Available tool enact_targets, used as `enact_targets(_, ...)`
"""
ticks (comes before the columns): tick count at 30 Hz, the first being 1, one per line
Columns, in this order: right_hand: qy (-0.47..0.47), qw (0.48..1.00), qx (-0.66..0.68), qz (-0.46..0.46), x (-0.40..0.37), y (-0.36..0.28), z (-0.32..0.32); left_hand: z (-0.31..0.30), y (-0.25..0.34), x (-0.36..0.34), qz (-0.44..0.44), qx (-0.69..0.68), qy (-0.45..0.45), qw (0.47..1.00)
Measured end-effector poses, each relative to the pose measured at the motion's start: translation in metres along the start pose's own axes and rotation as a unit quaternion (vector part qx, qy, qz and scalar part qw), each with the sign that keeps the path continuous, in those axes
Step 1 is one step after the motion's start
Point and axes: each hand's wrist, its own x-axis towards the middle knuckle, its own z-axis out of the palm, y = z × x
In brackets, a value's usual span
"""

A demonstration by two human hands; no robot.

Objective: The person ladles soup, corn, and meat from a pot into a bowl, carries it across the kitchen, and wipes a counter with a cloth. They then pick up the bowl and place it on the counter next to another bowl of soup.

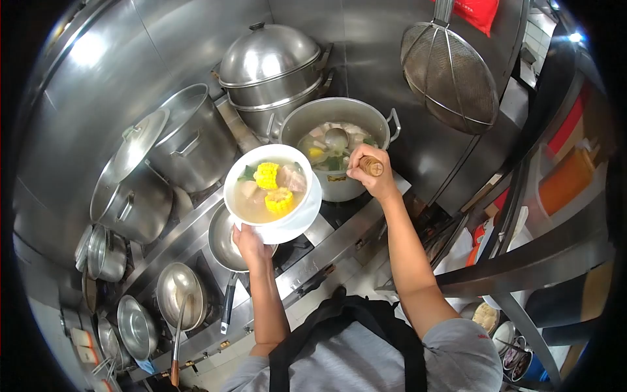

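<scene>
Head view looks down at a stove. The left hand holds a white bowl from below, fingers curled under its near edge. The bowl may sit on a plate, but that is hard to see. Soup with yellow corn fills it. The right hand is closed tight around the wooden handle of a ladle. The ladle's cup dips into the big pot just right of the bowl.

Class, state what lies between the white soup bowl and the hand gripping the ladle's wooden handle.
In the head view, the front wall of the steel soup pot lies between the bowl and the right hand.
</scene>
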Motion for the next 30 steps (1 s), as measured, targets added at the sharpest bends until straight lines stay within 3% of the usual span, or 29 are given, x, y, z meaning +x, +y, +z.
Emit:
enact_targets(2, 0.030, 1.000, -0.009, -0.006, -0.014, 0.005, -0.002, -0.005, 0.005, -0.013, -0.001, 0.000, 0.000, 1.000)
enact_targets(4, 0.135, 0.960, -0.245, -0.011, -0.029, -0.003, -0.005, -0.012, 0.008, -0.024, 0.004, 0.025, -0.052, 0.998)
enact_targets(5, 0.140, 0.958, -0.249, -0.010, -0.037, -0.001, -0.006, -0.014, 0.011, -0.030, 0.001, 0.026, -0.059, 0.998)
enact_targets(7, 0.191, 0.968, -0.121, 0.105, -0.059, 0.019, -0.008, -0.012, 0.016, -0.043, -0.013, 0.016, -0.081, 0.997)
enact_targets(9, 0.230, 0.956, -0.159, 0.089, -0.078, 0.024, -0.007, -0.020, 0.017, -0.052, -0.038, 0.031, -0.095, 0.994)
enact_targets(11, 0.252, 0.914, -0.161, 0.274, -0.100, -0.009, 0.003, -0.027, 0.022, -0.063, -0.064, 0.041, -0.145, 0.986)
enact_targets(12, 0.225, 0.917, -0.123, 0.306, -0.114, -0.024, 0.004, -0.034, 0.024, -0.067, -0.072, 0.053, -0.146, 0.985)
enact_targets(13, 0.201, 0.916, -0.084, 0.336, -0.127, -0.041, 0.005, -0.038, 0.024, -0.073, -0.079, 0.065, -0.149, 0.983)
enact_targets(15, 0.190, 0.889, 0.134, 0.395, -0.153, -0.091, 0.014, -0.030, 0.036, -0.102, -0.073, 0.038, -0.149, 0.985)
enact_targets(17, 0.212, 0.854, 0.216, 0.423, -0.181, -0.130, 0.028, -0.044, 0.040, -0.110, -0.100, 0.097, -0.226, 0.964)
enact_targets(19, 0.210, 0.851, 0.243, 0.415, -0.207, -0.164, 0.037, -0.042, 0.045, -0.129, -0.137, 0.100, -0.282, 0.944)
enact_targets(23, 0.297, 0.883, 0.137, 0.337, -0.262, -0.222, 0.049, -0.056, 0.046, -0.156, -0.200, 0.133, -0.397, 0.886)
enact_targets(30, 0.454, 0.838, 0.077, 0.292, -0.373, -0.319, 0.040, -0.039, 0.029, -0.246, -0.283, 0.157, -0.511, 0.796)
